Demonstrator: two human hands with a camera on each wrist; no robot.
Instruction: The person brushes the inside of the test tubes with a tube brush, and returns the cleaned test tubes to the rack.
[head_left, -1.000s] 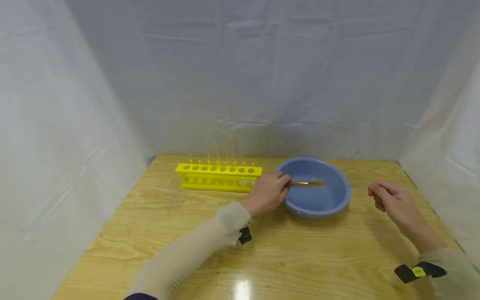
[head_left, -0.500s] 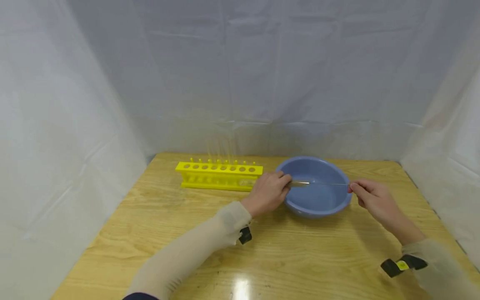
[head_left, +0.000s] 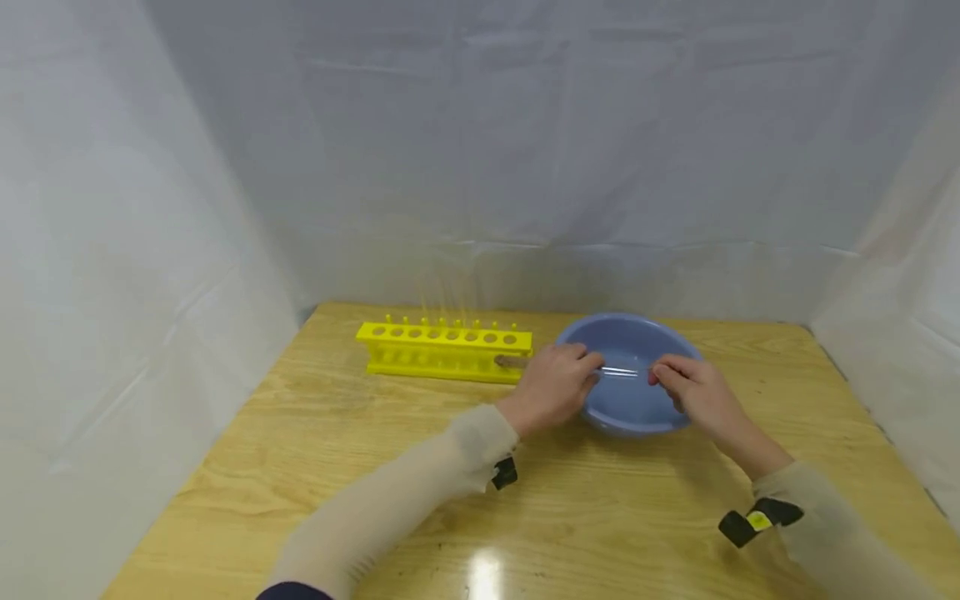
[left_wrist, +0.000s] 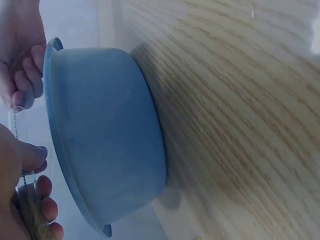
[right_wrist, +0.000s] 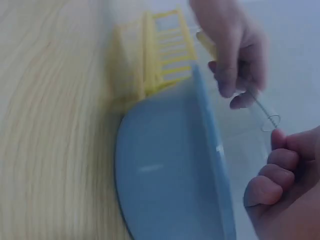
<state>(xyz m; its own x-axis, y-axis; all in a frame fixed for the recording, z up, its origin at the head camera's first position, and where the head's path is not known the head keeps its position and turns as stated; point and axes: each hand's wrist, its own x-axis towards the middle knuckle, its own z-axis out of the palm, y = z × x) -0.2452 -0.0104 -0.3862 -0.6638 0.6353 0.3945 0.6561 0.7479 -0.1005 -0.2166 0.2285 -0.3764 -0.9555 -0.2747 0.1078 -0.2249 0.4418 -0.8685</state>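
My left hand [head_left: 551, 387] grips a clear glass test tube [head_left: 621, 372] that lies level over the blue basin [head_left: 637, 421], its open end pointing right. Inside the tube sits a test tube brush, whose brown bristles [left_wrist: 32, 215] show under the left fingers in the left wrist view. The brush's twisted wire [left_wrist: 16, 132] runs out through the tube's mouth. Just beyond that mouth my right hand [head_left: 697, 396] pinches the wire between thumb and fingers, the other fingers curled. The tube's closed end, with bristles in it, shows left of my left hand.
A yellow test tube rack [head_left: 442, 334] with a row of holes and pegs stands left of the basin, close to my left hand. All this is on a wooden table [head_left: 600, 517] with white sheeting [head_left: 495, 150] behind and at both sides.
My right hand has moved left toward my left hand, pushing the brush from partly outside the tube's mouth deep into the tube. The left hand keeps its grip, almost in place.
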